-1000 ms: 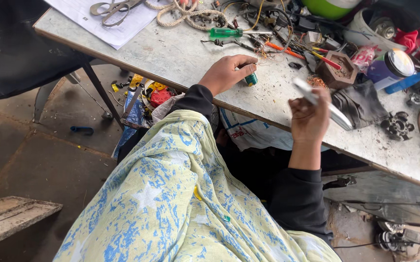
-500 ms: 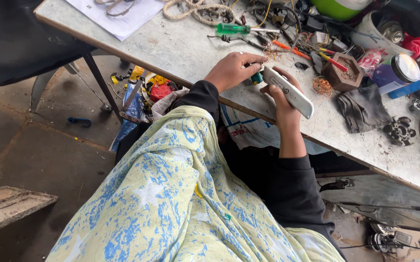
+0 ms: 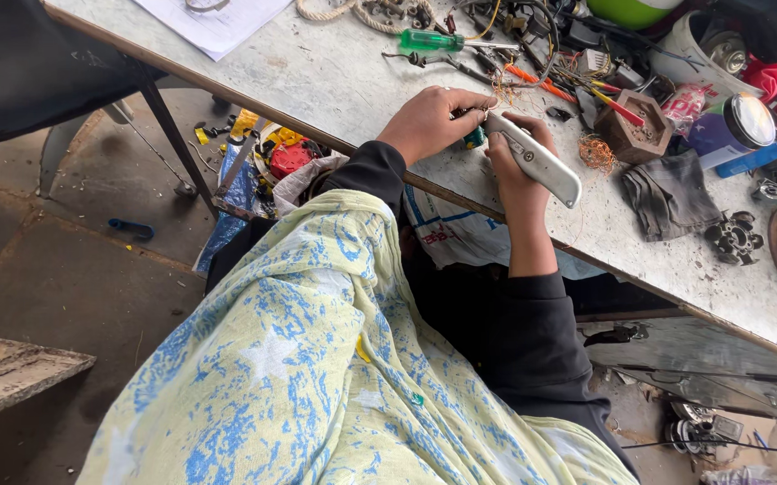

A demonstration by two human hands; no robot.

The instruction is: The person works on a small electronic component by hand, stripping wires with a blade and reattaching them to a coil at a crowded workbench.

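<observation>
Your desk (image 3: 317,81) runs from upper left to lower right, a grey worn top with much clutter on its far side: a green-handled screwdriver (image 3: 429,39), a small wooden hexagon box (image 3: 635,130), a dark folded cloth (image 3: 671,193) and a tangle of copper wire (image 3: 597,153). You lean over its near edge in a pale shawl with blue pattern (image 3: 317,359).

Your two hands meet at this near edge. Your left hand (image 3: 429,121) lies knuckles up on the desk, and its fingers are closed down on a small green part (image 3: 474,136); only a little of the part shows between them, so I cannot tell its shape. Your right hand (image 3: 519,175) is wrapped firmly around a grey utility knife (image 3: 537,162). The long axis of the knife goes from upper left to lower right: the blade end points up-left to the green part and is touching it or just beside it, and the back end sticks out to the lower right past your hand. So the part lies just left of the knife tip, under your left fingers, and the left hand is the nearer one.

Compared with one second ago, your right hand has come down: then it held the knife raised and well apart from the left hand, and half a second ago it was already close.
</observation>
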